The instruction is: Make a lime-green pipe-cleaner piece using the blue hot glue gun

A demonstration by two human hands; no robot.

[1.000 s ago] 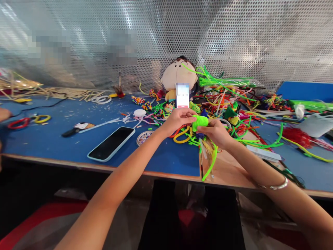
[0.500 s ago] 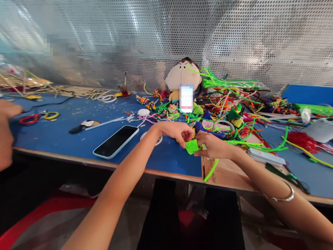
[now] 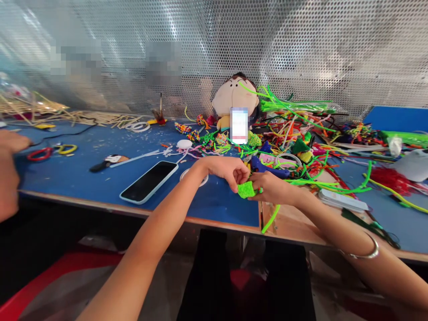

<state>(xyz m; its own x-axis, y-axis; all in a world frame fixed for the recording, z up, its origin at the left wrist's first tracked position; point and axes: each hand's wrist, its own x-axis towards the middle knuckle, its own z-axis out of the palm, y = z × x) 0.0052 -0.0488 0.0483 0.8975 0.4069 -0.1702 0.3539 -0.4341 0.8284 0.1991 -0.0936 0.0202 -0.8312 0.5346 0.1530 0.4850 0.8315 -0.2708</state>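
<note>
A small bright green fuzzy piece (image 3: 246, 190) is held between my two hands above the table's front edge. My left hand (image 3: 230, 171) pinches its left side, fingers curled. My right hand (image 3: 269, 186) grips its right side with thumb and fingers, and a bit of green shows between those fingers. Below my right hand, a yellow-green pipe cleaner (image 3: 271, 219) hangs over the table edge. Just behind the hands lie a blue-handled tool (image 3: 267, 167) and a tangle of coloured pipe cleaners.
A phone (image 3: 149, 182) lies left of my hands, with a white ring (image 3: 202, 183) beside it. A plush doll (image 3: 234, 100) stands behind, a lit phone (image 3: 240, 127) before it. Scissors (image 3: 40, 154) lie far left near another person's hand (image 3: 13, 141). White cases (image 3: 343, 200) lie right.
The green piece has tilted slightly and more green shows between my right fingers. My right hand has shifted a little; my left hand is nearly still.
</note>
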